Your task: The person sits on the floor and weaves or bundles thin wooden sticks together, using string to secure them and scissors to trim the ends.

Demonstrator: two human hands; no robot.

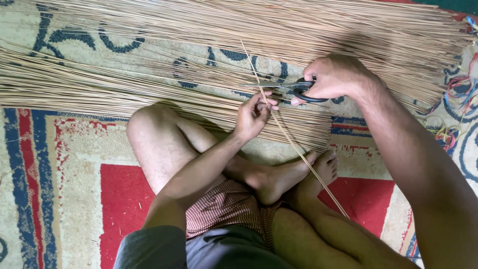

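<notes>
- The left hand [254, 115] pinches one thin stick [294, 144], which slants down across the crossed legs.
- The right hand [334, 77], just beside it, grips black scissors [298, 89]; the blades seem to meet that stick.
- Stick bundles [149, 84] lie beyond both hands on the patterned rug [74, 174].

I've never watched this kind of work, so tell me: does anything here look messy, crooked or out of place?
One thin stick runs diagonally, pinched in the left hand, crossing the sideways-lying stick piles. The right hand holds black scissors at it. Loose coloured threads lie tangled at the right edge.
</notes>
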